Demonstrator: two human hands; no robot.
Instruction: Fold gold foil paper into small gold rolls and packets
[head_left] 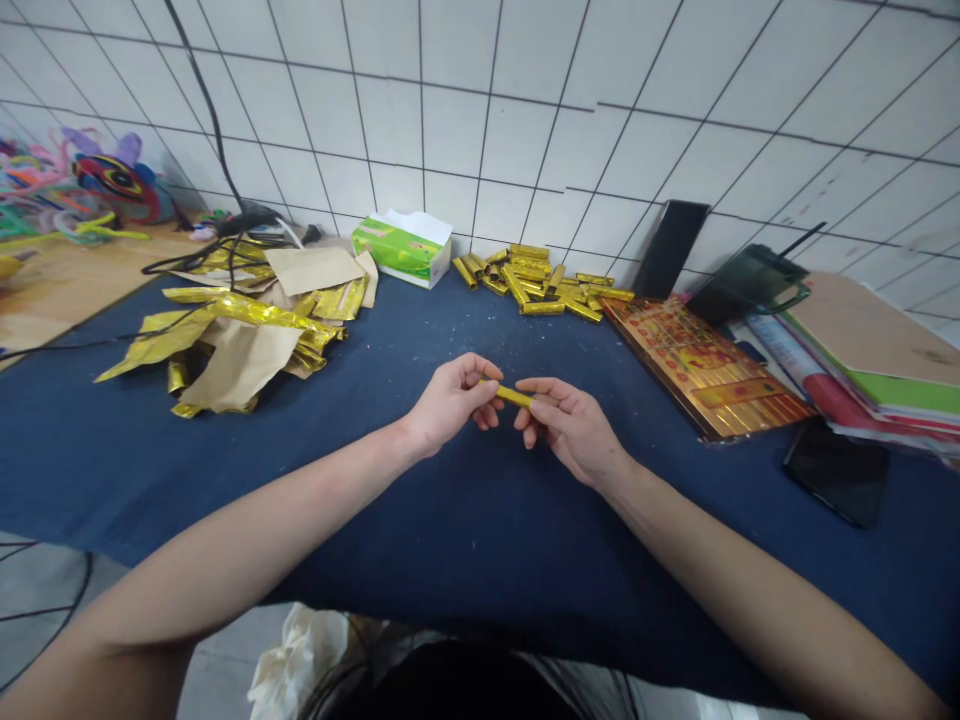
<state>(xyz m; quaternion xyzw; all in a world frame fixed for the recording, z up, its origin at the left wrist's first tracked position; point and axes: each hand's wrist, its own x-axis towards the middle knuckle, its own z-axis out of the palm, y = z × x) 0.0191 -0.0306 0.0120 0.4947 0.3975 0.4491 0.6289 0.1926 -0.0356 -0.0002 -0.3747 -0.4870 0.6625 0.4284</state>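
Observation:
Between my two hands a small gold paper roll [514, 396] is held level above the dark blue cloth. My left hand [459, 400] pinches its left end between thumb and fingers. At the other end, my right hand [568, 424] grips it the same way. Straight beyond my hands, against the wall, lies a pile of similar gold rolls [531, 272]. Over to the left is a loose heap of gold foil and tan paper sheets [244, 360], some of them crumpled or folded.
A green tissue box [405, 248] stands by the tiled wall. On the right are a gold-red printed packet [705, 370], a dark mug [750, 285], a black upright box [670, 245], stacked folders [877, 340] and a phone [836, 470]. Black cables [217, 130] run down at left.

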